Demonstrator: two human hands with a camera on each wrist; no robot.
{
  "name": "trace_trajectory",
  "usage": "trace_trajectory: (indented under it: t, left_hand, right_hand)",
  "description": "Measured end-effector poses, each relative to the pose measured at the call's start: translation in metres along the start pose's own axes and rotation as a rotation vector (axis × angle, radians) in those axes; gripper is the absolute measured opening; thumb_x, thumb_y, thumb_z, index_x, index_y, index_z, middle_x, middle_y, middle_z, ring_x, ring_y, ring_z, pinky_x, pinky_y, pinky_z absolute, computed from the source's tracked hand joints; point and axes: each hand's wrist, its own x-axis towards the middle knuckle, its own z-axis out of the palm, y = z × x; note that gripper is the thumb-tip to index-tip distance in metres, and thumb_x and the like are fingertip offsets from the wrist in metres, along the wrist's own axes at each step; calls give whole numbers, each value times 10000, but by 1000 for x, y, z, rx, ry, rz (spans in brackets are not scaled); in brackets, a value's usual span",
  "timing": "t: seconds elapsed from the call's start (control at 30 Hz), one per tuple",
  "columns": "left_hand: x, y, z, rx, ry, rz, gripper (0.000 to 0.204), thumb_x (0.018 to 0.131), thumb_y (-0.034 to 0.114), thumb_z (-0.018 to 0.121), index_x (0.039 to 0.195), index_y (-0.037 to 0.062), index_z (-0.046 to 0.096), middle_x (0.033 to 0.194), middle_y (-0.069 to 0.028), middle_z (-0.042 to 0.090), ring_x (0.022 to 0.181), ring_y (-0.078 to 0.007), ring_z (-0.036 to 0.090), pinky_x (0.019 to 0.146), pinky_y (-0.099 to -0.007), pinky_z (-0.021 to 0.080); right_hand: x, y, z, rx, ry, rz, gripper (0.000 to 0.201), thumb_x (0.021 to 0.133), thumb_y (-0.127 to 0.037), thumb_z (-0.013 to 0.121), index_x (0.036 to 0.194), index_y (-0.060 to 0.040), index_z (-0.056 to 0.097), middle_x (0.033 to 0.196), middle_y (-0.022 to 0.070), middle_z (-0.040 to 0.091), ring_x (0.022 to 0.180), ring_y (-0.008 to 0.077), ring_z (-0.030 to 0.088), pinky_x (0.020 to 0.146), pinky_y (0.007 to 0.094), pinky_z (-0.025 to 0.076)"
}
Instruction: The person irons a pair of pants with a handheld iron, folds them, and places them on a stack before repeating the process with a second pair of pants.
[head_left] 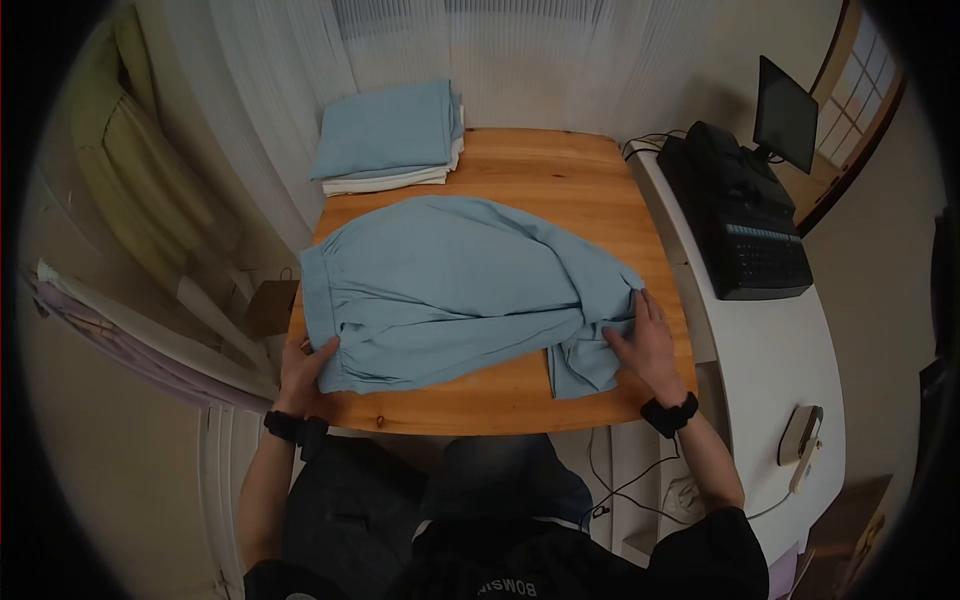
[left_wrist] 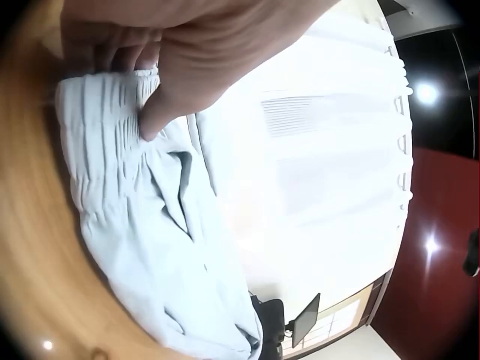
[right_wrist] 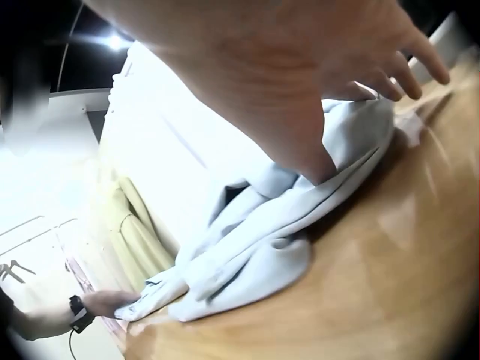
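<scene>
Light blue pants (head_left: 450, 290) with a gathered elastic waistband (left_wrist: 105, 142) lie across the wooden table, waistband to the left. The leg ends are bunched and folded over on the right. My left hand (head_left: 300, 375) pinches the waistband near its front corner, thumb on top and the other fingers partly hidden behind the cloth. At the leg ends, my right hand (head_left: 648, 348) rests on the bunched fabric (right_wrist: 262, 217). Its thumb presses into the cloth, while the other fingers extend loosely past the edge, over the table.
A stack of folded blue and white cloth (head_left: 390, 135) sits at the table's back left corner. Right of the wooden table (head_left: 560, 165), a white desk (head_left: 775, 350) bears a black keyboard device (head_left: 760, 255) and a monitor (head_left: 785, 115). Garments (head_left: 150, 170) hang at the left.
</scene>
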Motion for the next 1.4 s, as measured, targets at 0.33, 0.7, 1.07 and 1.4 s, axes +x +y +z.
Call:
trace_trajectory:
  t: [0.33,0.7,1.07,1.4]
  left_hand:
    - [-21,-15,-40,292,123,101,383,1010,79,579,1376,-27,540,1120,-118,713,959,-143,677,841,-270,528]
    - [-4,-28,-97,629,216,245,422,936,88,633,1329,-54,579,1117,-152,716,1002,-179,675,888,-313,516]
    - [29,-24,-147,1085,411,215,432,875,136,691,1289,23,637,889,-150,708,786,-216,667,724,-341,527]
    - [45,26,-37,1220,122,609,497,923,238,692,1349,12,575,1352,-200,560,1269,-383,493,1075,-438,402]
  right_hand:
    - [54,35,-90,1075,42,561,256,1049,-231,490,1011,-42,658,860,-2,603,816,105,563,824,340,489]
    - [52,115,-57,-329,-274,270,273,980,-236,542,1107,-41,685,1027,238,699,977,452,652,832,486,539]
    - [176,163,-108,-128,452,275,327,993,-255,518,1173,-7,629,930,240,695,958,432,684,839,495,531]
    - [86,24,12,-238,-268,28,631,973,-428,573,1485,-93,416,1525,239,383,1390,484,379,1073,618,417]
